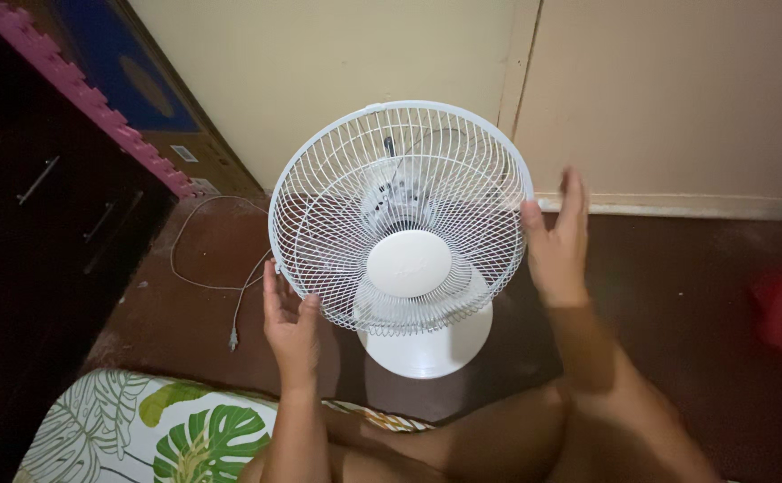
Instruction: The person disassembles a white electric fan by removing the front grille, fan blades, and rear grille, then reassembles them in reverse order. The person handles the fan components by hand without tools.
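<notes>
1. The white fan (400, 224) stands on its round base (427, 344) on the dark floor (659, 295), grille facing up toward the person.
2. The left hand (291, 322) is spread loose at the grille's lower rim.
3. The right hand (559, 241) is flat against its right edge, steadying rather than grasping.

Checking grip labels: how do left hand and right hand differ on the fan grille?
The left hand sits at the lower left rim of the fan grille, palm up, fingers curled under the wire. The right hand is higher, at the right rim, palm turned inward, fingers straight and pointing up. The left hand touches the grille; the right hand's contact is at most by the thumb. Both are open and bare.
</notes>
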